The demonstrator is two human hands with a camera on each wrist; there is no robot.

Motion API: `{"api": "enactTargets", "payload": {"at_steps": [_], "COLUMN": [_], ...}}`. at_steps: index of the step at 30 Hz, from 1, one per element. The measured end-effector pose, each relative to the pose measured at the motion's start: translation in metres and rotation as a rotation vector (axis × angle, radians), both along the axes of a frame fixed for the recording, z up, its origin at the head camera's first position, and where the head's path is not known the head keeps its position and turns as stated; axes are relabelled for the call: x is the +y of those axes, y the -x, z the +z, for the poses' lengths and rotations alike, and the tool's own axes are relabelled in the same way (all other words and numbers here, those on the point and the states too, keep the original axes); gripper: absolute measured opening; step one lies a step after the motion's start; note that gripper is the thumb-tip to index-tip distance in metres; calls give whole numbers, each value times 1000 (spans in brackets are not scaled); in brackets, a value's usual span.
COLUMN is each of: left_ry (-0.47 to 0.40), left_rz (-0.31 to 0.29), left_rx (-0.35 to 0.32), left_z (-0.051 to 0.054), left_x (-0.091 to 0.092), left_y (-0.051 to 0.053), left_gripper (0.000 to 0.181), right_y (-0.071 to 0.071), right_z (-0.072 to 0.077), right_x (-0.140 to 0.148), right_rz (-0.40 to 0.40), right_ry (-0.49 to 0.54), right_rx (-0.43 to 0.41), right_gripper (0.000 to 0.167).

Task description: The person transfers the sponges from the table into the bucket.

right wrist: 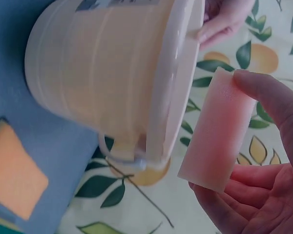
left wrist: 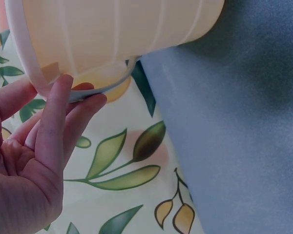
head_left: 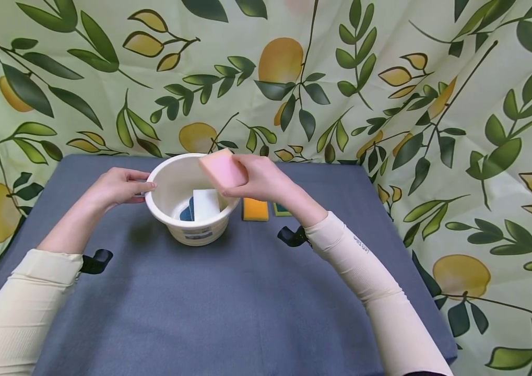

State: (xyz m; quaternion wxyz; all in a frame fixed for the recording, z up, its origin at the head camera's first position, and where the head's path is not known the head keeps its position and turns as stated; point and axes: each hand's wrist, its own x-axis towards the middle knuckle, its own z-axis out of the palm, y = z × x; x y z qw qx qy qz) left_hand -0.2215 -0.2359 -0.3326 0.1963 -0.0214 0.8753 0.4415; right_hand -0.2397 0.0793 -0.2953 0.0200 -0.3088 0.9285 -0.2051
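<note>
Pink sponge: in the air by the right far rim of the bucket (head_left: 172, 180), apart from the rim. Pink sponge (head_left: 229, 169) going in or out: can't tell.
Right hand: (head_left: 266, 180) grips the sponge between thumb and fingers, across its long ends.
Left hand: (head_left: 120, 187) pinches the bucket's left rim, some fingers against the handle (left wrist: 112, 86).
Sponge handling: light pinch should do; it looks like soft foam, a hard squeeze would likely dent it. Clear the rim before moving sideways.
Bucket handling: brace the rim, don't pull on it; light plastic by the look, could tip.
Bucket contents: white block (head_left: 206, 204) propped upright, dark blue piece (head_left: 186, 214) just left of it, partly hidden. Rest of the floor hard to read.
Outside bucket: orange sponge (head_left: 256, 209) just right of it; green-edged piece (head_left: 282, 210) farther right, mostly behind the forearm.
</note>
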Motion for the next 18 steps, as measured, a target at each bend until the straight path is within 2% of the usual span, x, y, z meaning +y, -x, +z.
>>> {"api": "enactTargets", "payload": {"at_steps": [9, 13, 18], "left_ry": [-1, -5, 1], "left_rz": [-5, -5, -6], "left_rx": [3, 3, 2], "left_z": [-1, 0, -1], "left_x": [-1, -2, -1], "left_y": [0, 0, 0], "left_gripper": [61, 62, 61], "right_y": [-1, 0, -1], "right_z": [-11, -15, -18], "right_x": [-27, -34, -38], "right_rz": [34, 35, 35], "right_ry": [-36, -88, -98], "right_rx": [-2, -8, -30], "right_gripper": [60, 54, 57]}}
